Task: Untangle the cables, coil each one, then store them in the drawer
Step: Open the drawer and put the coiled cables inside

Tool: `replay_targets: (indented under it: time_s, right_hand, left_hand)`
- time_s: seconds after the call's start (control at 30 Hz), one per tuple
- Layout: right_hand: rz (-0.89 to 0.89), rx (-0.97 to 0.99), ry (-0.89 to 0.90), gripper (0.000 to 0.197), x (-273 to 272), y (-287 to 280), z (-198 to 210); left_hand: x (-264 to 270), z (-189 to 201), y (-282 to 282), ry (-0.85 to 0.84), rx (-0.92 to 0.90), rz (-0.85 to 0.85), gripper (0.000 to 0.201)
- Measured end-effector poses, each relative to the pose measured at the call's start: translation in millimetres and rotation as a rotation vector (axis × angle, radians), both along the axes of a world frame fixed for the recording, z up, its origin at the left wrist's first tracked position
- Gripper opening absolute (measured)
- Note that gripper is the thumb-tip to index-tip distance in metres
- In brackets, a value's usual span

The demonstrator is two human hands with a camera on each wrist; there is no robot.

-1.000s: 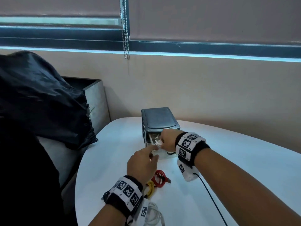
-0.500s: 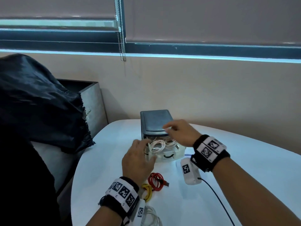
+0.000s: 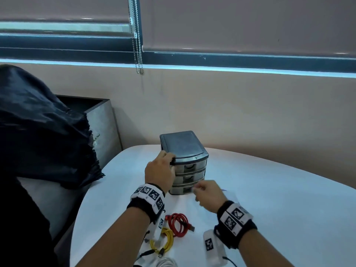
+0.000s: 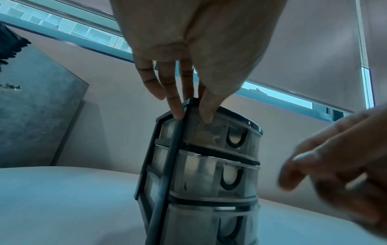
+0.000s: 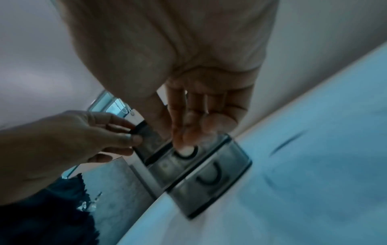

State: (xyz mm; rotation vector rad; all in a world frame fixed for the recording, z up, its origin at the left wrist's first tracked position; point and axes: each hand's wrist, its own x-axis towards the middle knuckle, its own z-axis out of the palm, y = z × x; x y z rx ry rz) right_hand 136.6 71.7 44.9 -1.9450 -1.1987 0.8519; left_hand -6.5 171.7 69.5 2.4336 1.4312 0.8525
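Drawer unit (image 3: 184,149): dark matt plastic frame, translucent smoky plastic drawer fronts. Table (image 3: 269,189): smooth white, slight sheen. Black bag (image 3: 42,128) at far left: glossy, crinkled plastic film.

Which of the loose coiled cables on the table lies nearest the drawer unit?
The red cable: its coil lies on the table closest to the drawer unit. The yellow cable and the white cable lie nearer the person.
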Motion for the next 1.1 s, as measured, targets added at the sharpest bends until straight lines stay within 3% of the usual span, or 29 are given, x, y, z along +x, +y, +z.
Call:
replay_targets:
  time_s: [0.07,0.13,0.27,0.33,0.5,0.6,0.7,0.87,1.0,1.1]
  right_hand:
    - [-0.015,-0.104,0.198,0.016,-14,11,-2]
    - [-0.047,-0.098,0.185,0.032,-24,23,-11]
    - [0.064,-0.204,-0.409,0.061,-36,28,-21]
    - [0.127,-0.234,-0.555,0.075,-34,25,-19]
    - [0.207,-0.15,-0.584,0.046,-30,-13,-13]
    - [0.222,-0.02,-0.666,0.039,-40,-49,-20]
    - [0.358,0.095,-0.715,0.031,-48,-65,-28]
    - [0.582,-0.151,-0.777,0.041,-44,-69,-42]
    - [0.574,-0.16,-0.823,0.03,-38,-72,-46]
    - [0.591,-0.166,-0.782,0.029,-30,-76,-45]
  left_hand:
    - [1,-1,-1,-0.001,0.0,-0.008,0.027]
    - [-2,0,1,-0.002,-0.009,-0.013,0.028]
    - [-6,4,4,0.02,-0.017,-0.004,0.027]
    - [-6,5,5,0.016,-0.021,0.011,0.027]
    - [-8,1,4,0.009,-0.009,0.048,0.028]
    - [-8,0,-1,0.001,0.002,0.046,0.026]
    - [-9,3,-5,0.016,0.011,0.042,0.026]
    - [-14,1,-7,0.016,-0.014,0.008,0.028]
    - [-21,-17,-20,-0.015,0.08,-0.088,0.008]
    - [-23,-34,-28,0.03,0.072,-0.089,0.006]
